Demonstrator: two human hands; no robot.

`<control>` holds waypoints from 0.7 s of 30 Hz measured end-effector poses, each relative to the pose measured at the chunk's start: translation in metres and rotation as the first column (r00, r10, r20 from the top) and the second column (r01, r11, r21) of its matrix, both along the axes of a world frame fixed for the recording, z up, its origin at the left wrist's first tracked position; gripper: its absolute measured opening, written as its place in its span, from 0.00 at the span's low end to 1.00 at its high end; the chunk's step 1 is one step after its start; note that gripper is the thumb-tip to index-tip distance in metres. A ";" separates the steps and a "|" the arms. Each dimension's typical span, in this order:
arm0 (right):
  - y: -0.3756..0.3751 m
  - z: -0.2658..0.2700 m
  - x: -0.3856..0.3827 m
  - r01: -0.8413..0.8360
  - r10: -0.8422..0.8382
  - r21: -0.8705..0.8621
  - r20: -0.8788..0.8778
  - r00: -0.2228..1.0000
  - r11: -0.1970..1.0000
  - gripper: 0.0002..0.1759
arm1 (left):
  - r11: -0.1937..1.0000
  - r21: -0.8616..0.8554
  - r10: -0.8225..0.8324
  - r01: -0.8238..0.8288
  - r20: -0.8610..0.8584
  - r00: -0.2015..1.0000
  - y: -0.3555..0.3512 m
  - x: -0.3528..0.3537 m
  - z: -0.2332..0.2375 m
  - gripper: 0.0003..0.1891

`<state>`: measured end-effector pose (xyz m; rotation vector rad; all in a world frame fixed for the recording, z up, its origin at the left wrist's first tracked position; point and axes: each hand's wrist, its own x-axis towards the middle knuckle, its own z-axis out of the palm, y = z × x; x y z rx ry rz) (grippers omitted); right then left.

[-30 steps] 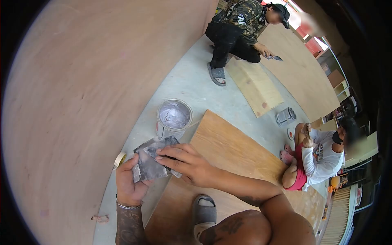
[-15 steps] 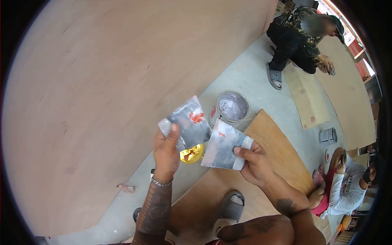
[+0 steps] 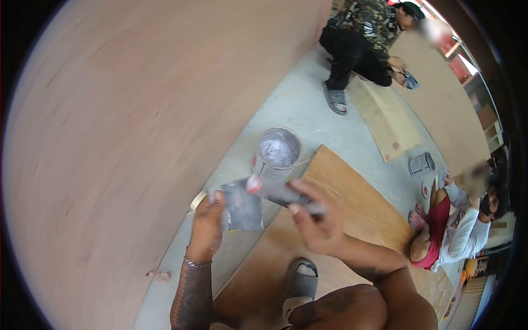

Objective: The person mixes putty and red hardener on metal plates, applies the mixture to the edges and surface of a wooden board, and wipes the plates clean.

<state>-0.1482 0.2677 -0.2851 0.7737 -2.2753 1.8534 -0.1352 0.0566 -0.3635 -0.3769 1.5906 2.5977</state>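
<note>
My left hand [image 3: 205,224] is closed on a square putty spreader [image 3: 244,206], its face smeared with grey paste, thumb along the edge. A second putty spreader [image 3: 275,192], blurred and tilted nearly edge-on, is gripped by my right hand [image 3: 319,223]. Its pinkish-red tip overlaps the top corner of the left spreader in this view. Just beyond both hands stands an open can [image 3: 279,151] of pale grey-violet paste. The rim of a yellow lid [image 3: 198,202] peeks out behind my left hand; the rest is hidden.
A large plywood panel [image 3: 137,110] fills the left. Brown boards [image 3: 352,192] lie by my sandalled foot [image 3: 301,280]. A person [image 3: 363,44] squats at the back with a dark spreader; another person [image 3: 456,220] sits at right near a second can [image 3: 421,164].
The right spreader has turned from face-up to nearly edge-on and moved toward the left one. The left spreader has lowered, its red smear no longer showing. The view has shifted right.
</note>
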 end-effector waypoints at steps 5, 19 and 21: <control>0.005 -0.012 -0.019 -0.183 0.356 0.348 -0.539 0.763 0.919 0.27 | 0.717 0.690 -0.224 0.103 0.089 0.970 -0.001 0.002 0.025 0.20; 0.025 -0.002 -0.035 -0.129 0.373 0.581 -0.325 0.869 0.804 0.28 | 0.947 0.310 0.049 -0.086 0.128 0.991 -0.031 -0.004 0.025 0.16; 0.018 0.005 -0.034 -0.035 0.402 0.592 -0.502 0.766 0.805 0.25 | 0.971 0.233 0.029 -0.060 0.133 0.991 -0.027 -0.004 0.022 0.16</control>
